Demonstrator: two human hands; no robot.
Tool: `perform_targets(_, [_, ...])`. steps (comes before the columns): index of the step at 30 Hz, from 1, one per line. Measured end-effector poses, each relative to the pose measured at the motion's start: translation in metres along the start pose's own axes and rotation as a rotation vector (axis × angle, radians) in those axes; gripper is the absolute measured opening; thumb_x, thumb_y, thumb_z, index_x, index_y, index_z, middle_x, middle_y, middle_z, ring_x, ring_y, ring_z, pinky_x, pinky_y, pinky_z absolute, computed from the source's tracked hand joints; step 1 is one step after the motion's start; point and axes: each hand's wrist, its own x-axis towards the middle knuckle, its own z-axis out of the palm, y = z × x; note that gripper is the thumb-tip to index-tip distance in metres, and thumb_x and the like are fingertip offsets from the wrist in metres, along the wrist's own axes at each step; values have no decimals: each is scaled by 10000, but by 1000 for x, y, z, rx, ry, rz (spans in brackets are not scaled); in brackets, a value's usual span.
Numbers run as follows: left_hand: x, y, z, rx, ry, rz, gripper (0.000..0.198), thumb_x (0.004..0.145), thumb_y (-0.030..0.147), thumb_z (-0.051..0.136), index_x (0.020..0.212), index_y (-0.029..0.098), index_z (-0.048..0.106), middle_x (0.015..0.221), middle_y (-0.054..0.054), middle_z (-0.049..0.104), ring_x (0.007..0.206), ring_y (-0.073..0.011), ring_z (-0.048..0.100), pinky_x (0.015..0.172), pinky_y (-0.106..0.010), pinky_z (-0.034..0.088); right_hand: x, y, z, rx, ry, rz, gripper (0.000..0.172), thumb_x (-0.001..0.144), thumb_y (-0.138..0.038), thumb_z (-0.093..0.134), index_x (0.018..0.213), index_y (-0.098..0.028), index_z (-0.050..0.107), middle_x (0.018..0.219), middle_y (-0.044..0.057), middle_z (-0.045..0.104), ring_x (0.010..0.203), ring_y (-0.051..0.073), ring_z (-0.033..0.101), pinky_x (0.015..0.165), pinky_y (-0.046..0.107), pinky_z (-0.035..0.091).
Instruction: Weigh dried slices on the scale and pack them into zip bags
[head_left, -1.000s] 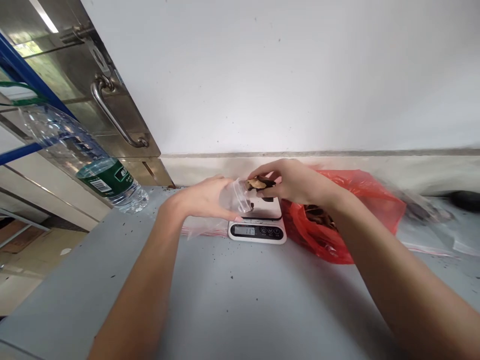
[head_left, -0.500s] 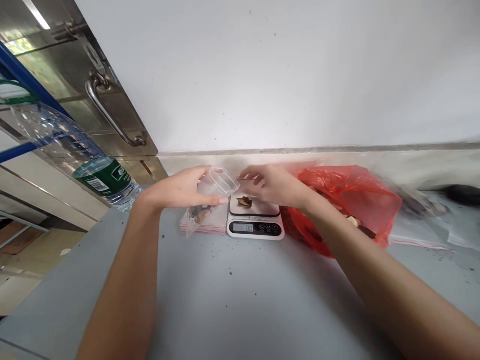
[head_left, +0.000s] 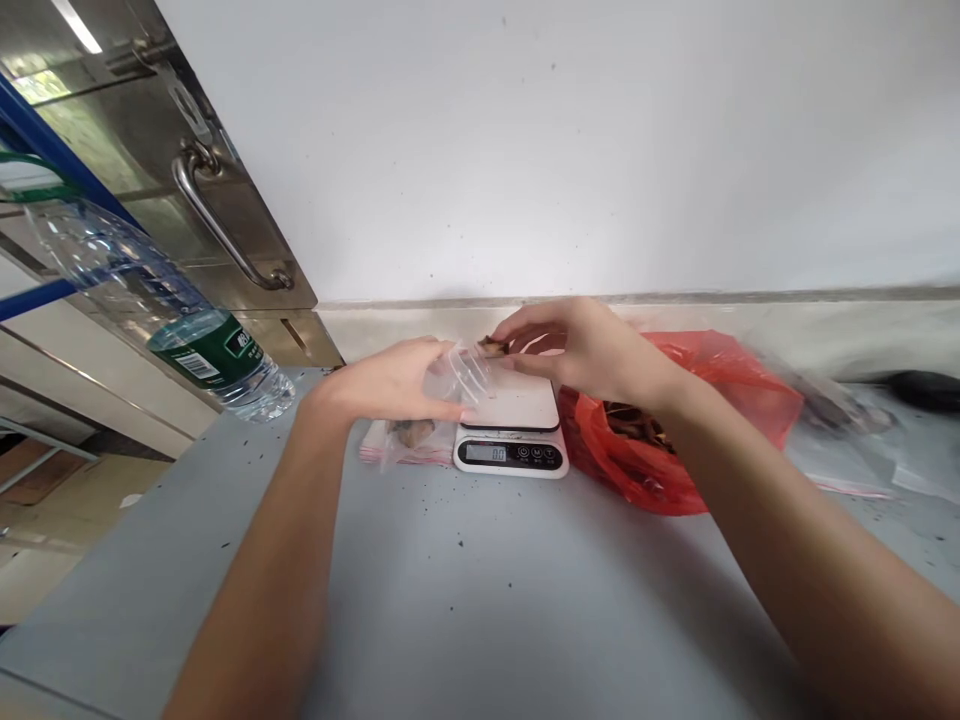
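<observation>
My left hand (head_left: 401, 382) is closed on a clear zip bag (head_left: 469, 372), its mouth spread toward the right. Brown pieces (head_left: 412, 432) show in the bag's lower part. Between the fingertips of my right hand (head_left: 577, 350) is a dried brown piece (head_left: 493, 346), held at the bag's mouth. Below both hands stands a white digital scale (head_left: 512, 408), its bare plate showing and its display reading 0.0. A red plastic bag (head_left: 675, 480) with dried brown slices (head_left: 637, 425) inside lies right of the scale, partly hidden by my right forearm.
A stack of zip bags (head_left: 371, 445) lies left of the scale. More clear bags (head_left: 840, 465) and a black object (head_left: 926, 390) are at the right. A large water bottle (head_left: 202, 345) stands at the left table edge. A white wall (head_left: 562, 150) rises behind.
My right hand has picked the brown piece off the scale plate and lifted it to the zip bag's mouth. My left hand has shifted slightly right with the bag.
</observation>
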Motion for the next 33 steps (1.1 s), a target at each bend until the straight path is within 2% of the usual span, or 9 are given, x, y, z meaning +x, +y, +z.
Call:
perform_targets(5, [-7,12,-8,-91,-39,178,726,843,570,736,1479,257,576,1418,-95,703,1299,-331,645,1031,-414,512,-13,-13,-18,122,46,-129,277,895,-421,709,1073,-228,798,1244,100,768,1157,288,708,990,495,593])
perform_targets(8, [-10,15,-11,-254,-67,335,670,832,501,741,1446,264,617,1398,-95,713,1279,-333,658,1047,-432,518,-20,-19,-30,68,14,-206,326,808,-434,820,1102,-294,804,1390,75,697,1438,358,521,1041,522,566])
perform_targets(11, [-9,17,-8,-439,-93,400,638,793,519,748,1380,280,677,1273,-108,771,1189,-350,710,963,-438,570,-25,-26,-38,55,-23,-224,158,815,-374,818,948,-292,796,1333,71,701,1498,358,446,1028,487,576])
perform_targets(17, [3,20,5,-466,-124,401,752,689,733,744,1283,273,750,1066,-135,819,1069,-387,752,825,-465,619,-30,-38,-40,43,-51,-225,53,848,-327,744,856,-275,741,1201,87,722,1439,352,496,980,462,581])
perform_targets(21, [4,25,9,-495,-116,406,657,745,727,755,1220,274,787,1098,-128,819,1143,-369,736,882,-462,626,-32,-38,-43,25,-4,-162,185,858,-334,730,702,-250,673,1220,90,725,1299,322,605,929,430,586])
perform_targets(24, [0,31,7,-523,-6,398,479,867,649,729,1143,269,820,1191,-101,808,1191,-320,729,983,-438,611,-33,-35,-46,51,74,-101,216,886,-386,727,730,-252,661,1059,72,742,1023,256,699,817,392,593])
perform_targets(27, [-3,33,3,-448,137,368,378,944,570,693,1095,255,836,1172,-70,820,1144,-269,756,1025,-405,599,-33,-31,-50,51,111,-56,293,850,-474,789,724,-254,643,764,21,680,726,191,667,673,352,562])
perform_targets(30, [-5,29,-1,-322,249,350,315,947,499,713,1002,220,849,1023,-64,845,1026,-253,788,951,-375,627,-33,-27,-54,45,194,-53,311,797,-496,842,737,-248,664,669,1,643,655,177,653,603,330,526])
perform_targets(33, [-5,29,1,-325,278,362,265,933,435,743,966,191,844,909,-67,844,915,-240,800,870,-344,645,-34,-25,-58,40,157,-32,297,762,-447,858,960,-253,751,658,-3,687,629,189,668,597,341,526])
